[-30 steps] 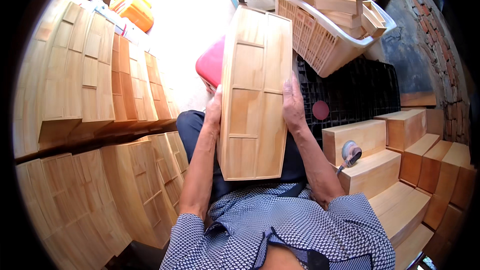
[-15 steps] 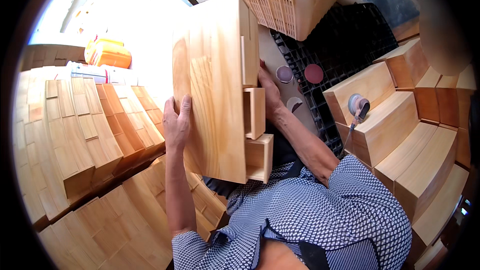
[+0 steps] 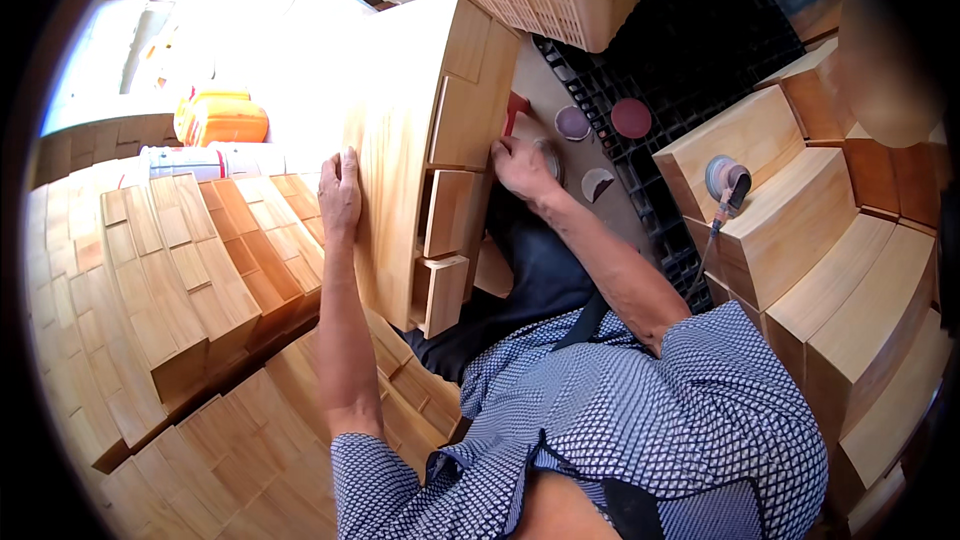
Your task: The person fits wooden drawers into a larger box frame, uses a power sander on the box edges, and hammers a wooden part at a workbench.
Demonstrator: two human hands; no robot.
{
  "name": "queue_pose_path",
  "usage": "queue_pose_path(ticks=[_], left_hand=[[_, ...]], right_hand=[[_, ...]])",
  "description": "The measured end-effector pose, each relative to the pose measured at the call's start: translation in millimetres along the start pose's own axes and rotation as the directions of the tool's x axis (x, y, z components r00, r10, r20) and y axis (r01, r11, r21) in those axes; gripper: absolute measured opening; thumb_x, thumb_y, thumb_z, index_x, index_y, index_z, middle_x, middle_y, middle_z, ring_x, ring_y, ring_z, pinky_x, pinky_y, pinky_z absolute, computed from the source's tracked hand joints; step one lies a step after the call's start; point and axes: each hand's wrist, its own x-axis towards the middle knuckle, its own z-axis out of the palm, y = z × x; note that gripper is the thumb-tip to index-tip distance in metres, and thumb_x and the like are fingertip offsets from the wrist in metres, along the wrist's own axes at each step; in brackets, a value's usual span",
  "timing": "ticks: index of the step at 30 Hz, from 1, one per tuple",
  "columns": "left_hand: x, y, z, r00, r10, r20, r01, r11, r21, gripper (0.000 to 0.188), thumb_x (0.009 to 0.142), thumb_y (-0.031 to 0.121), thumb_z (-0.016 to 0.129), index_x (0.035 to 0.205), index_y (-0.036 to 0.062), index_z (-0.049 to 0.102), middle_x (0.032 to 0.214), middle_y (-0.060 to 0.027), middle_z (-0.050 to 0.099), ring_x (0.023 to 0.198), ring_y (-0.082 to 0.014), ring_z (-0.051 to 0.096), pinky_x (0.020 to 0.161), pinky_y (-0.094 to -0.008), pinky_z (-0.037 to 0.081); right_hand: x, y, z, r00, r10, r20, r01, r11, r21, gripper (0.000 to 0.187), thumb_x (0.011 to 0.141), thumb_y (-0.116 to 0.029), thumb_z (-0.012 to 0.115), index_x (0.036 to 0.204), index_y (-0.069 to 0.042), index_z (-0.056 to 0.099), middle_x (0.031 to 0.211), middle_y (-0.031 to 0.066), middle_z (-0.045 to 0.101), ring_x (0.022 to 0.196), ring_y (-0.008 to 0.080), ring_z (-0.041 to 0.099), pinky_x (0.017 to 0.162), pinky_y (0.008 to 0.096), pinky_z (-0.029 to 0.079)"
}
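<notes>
A small wooden drawer cabinet [image 3: 395, 170] stands tilted in front of me, its drawer side turned to the right. Two of its drawers, an upper drawer [image 3: 451, 212] and a lower drawer [image 3: 443, 295], stick partway out. My left hand [image 3: 341, 195] grips the cabinet's left edge, thumb on the broad face and the other fingers partly hidden. Just right of the drawer side is my right hand [image 3: 525, 170], fingers curled in; whether they pinch anything is hidden. Close by it lie a red object [image 3: 516, 110] and a round item [image 3: 550, 158], partly covered.
Stacked wooden cabinets [image 3: 190, 290] fill the left. More wooden pieces [image 3: 790, 230] on the right carry a corded disc sander [image 3: 728, 180]. A maroon sanding disc [image 3: 631, 118] and a purple disc [image 3: 573, 123] lie near a black plastic pallet [image 3: 715, 40]. Beyond is a cream crate [image 3: 520, 0].
The cabinet has turned, showing more of its drawer side, and shifted left. My right hand has come away from behind it, moving slightly left with fingers curling. My left hand still grips the edge.
</notes>
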Motion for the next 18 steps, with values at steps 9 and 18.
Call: queue_pose_path(ticks=[9, 18], left_hand=[[-2.8, 7.2, 6.6, 0.995, 0.087, -0.042, -0.082, 0.991, 0.108, 0.053, 0.109, 0.043, 0.050, 0.129, -0.0043, 0.064, 0.122, -0.0264, 0.067, 0.116, -0.0390, 0.064, 0.101, -0.0467, 0.049], [-5.6, 45.9, 14.8, 0.982, 0.184, -0.036, -0.179, 0.978, 0.107, 0.053, 0.107, 0.039, 0.054, 0.142, -0.0005, 0.057, 0.136, -0.0289, 0.055, 0.127, -0.0422, 0.056, 0.109, -0.0476, 0.046]], right_hand=[[-15.3, -72.6, -34.5, 0.988, -0.154, 0.028, 0.152, 0.988, 0.036, 0.117, 0.083, -0.073, 0.073, 0.154, 0.011, 0.032, 0.140, 0.0366, 0.055, 0.129, 0.0424, 0.059, 0.108, 0.0471, 0.048], [-2.6, -86.7, -11.0, 0.985, -0.117, -0.123, 0.115, 0.993, -0.028, 0.120, 0.081, -0.068, 0.078, 0.156, 0.010, 0.025, 0.148, 0.0373, 0.045, 0.141, 0.0476, 0.042, 0.121, 0.0502, 0.033]])
